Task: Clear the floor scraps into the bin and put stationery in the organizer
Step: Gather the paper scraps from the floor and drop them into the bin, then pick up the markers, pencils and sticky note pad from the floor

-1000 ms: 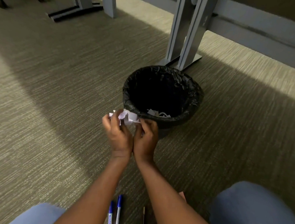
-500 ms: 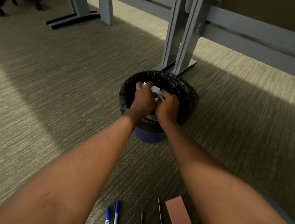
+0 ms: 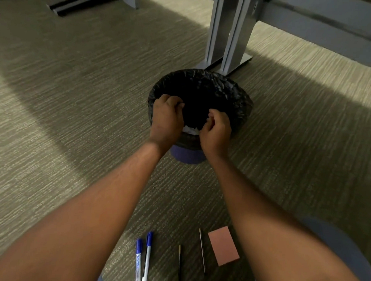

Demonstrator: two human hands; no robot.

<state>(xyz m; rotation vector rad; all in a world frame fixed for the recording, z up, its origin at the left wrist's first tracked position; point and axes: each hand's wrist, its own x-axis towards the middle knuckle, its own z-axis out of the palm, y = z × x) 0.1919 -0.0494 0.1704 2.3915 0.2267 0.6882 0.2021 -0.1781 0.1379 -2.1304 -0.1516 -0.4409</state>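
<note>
Black-lined bin sits mid-frame; my left hand and right hand hover over it, fingers loosely curled and gripping nothing, white scraps inside. Next I judge: collecting the markers, pencils and pink pad at lower centre; no organizer visible.

Grey-green carpet with fine streaks across the whole frame. Broad band of shadow through the middle, brighter patches at far left and upper right. Grey metal desk legs top centre, rail to upper right, another base upper left.
</note>
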